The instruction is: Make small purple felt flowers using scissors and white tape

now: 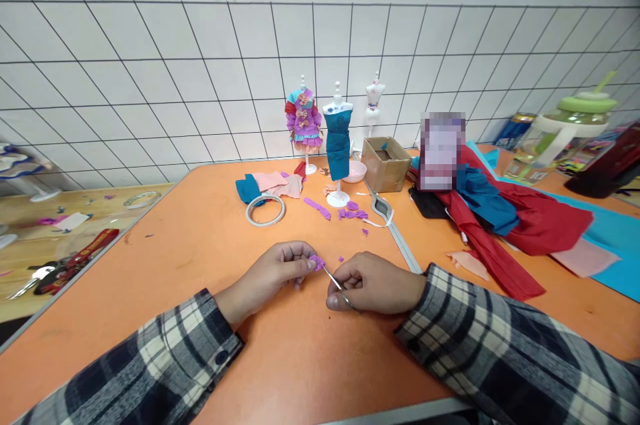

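My left hand (283, 269) pinches a small piece of purple crepe paper (317, 262) between thumb and fingers, low over the orange table. Small metal scissors (340, 289) are held in my right hand (373, 283), their tips at the purple piece. Just beyond my hands lie a purple strip (317, 208), a purple paper bow (353, 214) and a few purple scraps. Behind them stands a small white mannequin in a teal strapless dress (338, 143). A second mannequin wears a purple ruffled dress with bows (303, 119); a third white mannequin (374, 101) is bare.
A tape roll (249, 215) lies left of the scraps, near pink and teal paper (273, 183). A cardboard box (386, 166), a propped phone (441, 151), red crepe paper (540, 211) and a lidded jug (560, 138) stand or lie right. Keys (33, 277) lie on the left-hand table.
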A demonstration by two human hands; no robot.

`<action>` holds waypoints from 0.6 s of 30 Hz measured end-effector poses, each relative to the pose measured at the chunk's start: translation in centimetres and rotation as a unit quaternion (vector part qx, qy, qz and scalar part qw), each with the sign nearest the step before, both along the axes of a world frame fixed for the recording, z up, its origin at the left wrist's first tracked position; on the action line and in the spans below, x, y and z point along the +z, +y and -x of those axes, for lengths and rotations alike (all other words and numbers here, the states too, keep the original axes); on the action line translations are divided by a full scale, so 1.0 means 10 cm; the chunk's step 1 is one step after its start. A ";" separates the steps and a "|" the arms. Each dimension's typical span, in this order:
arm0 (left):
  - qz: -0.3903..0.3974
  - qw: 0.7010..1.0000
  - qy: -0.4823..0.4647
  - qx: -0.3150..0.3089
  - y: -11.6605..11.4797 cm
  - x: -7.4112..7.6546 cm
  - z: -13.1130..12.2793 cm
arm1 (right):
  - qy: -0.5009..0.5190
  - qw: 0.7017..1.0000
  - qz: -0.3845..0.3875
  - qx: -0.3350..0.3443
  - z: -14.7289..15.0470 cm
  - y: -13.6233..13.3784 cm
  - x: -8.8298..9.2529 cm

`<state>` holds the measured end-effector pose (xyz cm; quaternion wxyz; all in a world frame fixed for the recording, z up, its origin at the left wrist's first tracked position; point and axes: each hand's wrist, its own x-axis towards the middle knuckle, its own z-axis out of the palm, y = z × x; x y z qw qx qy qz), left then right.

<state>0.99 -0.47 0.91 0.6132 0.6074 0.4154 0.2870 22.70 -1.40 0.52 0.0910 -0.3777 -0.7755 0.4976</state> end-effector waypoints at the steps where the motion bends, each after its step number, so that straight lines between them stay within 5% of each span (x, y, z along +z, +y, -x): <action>1: 0.000 1.000 0.001 -0.001 0.00 0.00 0.00 | -0.003 1.000 0.000 -0.003 0.00 0.00 0.01; 18: -0.002 1.000 -0.004 -0.002 0.00 -0.01 0.00 | -0.004 1.000 -0.011 -0.002 0.01 0.01 0.01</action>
